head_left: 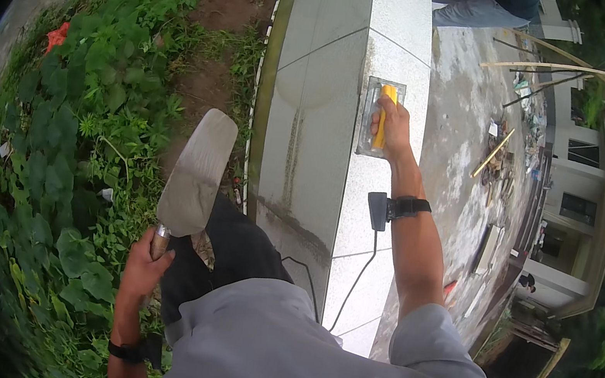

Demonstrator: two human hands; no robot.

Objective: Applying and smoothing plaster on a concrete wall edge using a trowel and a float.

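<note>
My right hand [396,129] is wrapped round the yellow handle of a rectangular plastering float [366,137]. The float's flat plate lies against the speckled pale top of a tiled low wall [374,223]. In my left hand [145,266], out over the plants left of the wall, is the handle of a trowel [200,170]. Its broad rounded metal blade points away from me, with a duller grey area on its lower half. Dark joint lines cross the wall's top, and grey smears mark its left face [306,111].
Leafy green plants [93,126] and bare soil [232,6] border the wall on the left. Beyond its right side is a concrete yard [459,134] with debris and poles. Another person [486,5] is by the wall's far end. A cable [360,287] hangs from my right wrist device.
</note>
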